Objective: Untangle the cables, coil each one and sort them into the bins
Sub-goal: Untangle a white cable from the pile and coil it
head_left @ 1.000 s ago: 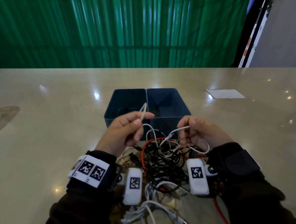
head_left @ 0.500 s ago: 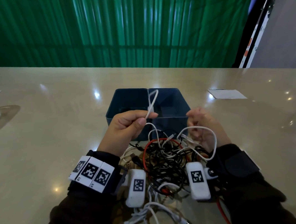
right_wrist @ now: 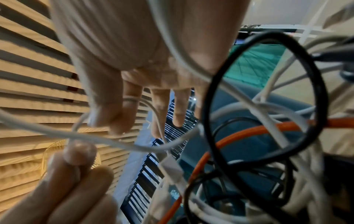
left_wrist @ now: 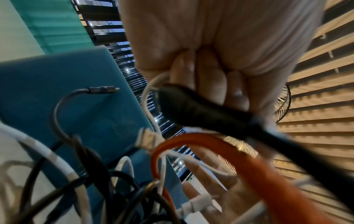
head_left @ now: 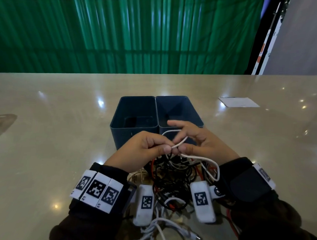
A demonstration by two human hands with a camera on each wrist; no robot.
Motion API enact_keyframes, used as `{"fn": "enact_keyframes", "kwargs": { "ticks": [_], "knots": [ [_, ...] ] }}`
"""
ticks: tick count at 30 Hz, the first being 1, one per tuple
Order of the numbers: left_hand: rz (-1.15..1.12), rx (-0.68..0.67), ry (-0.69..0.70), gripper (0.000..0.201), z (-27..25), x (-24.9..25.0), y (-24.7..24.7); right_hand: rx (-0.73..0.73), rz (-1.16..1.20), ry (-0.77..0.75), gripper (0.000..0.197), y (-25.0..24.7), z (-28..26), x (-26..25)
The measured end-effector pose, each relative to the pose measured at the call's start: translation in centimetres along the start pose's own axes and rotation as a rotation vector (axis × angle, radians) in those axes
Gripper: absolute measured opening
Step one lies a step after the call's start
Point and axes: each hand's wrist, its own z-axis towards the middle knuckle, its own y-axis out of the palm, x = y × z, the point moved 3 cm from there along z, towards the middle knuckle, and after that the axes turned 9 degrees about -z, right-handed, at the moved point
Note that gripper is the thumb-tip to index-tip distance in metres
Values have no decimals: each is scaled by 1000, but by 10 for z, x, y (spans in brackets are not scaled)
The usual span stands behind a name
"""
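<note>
Clearly light, limp and thin — white cable pinched by left hand, looped over spread fingers of right hand, above the tangle. Best taken near the plug, fed slowly — likely to snag. Both bins apparently without cables.
</note>
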Motion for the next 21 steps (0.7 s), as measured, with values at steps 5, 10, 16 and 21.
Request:
{"fn": "enact_keyframes", "kwargs": {
  "ticks": [5,10,16,21],
  "knots": [
    [37,349,128,17,-4,10,-15,395,197,104,25,-13,-4,6],
    [187,635,174,18,-13,-2,-47,305,857,124,48,-11,-6,3],
    [236,539,100,20,-6,0,-32,112,868,152,35,3,-5,1],
    [240,437,100,24,0,4,-15,9,891,107,17,9,-3,1]
  ]
}}
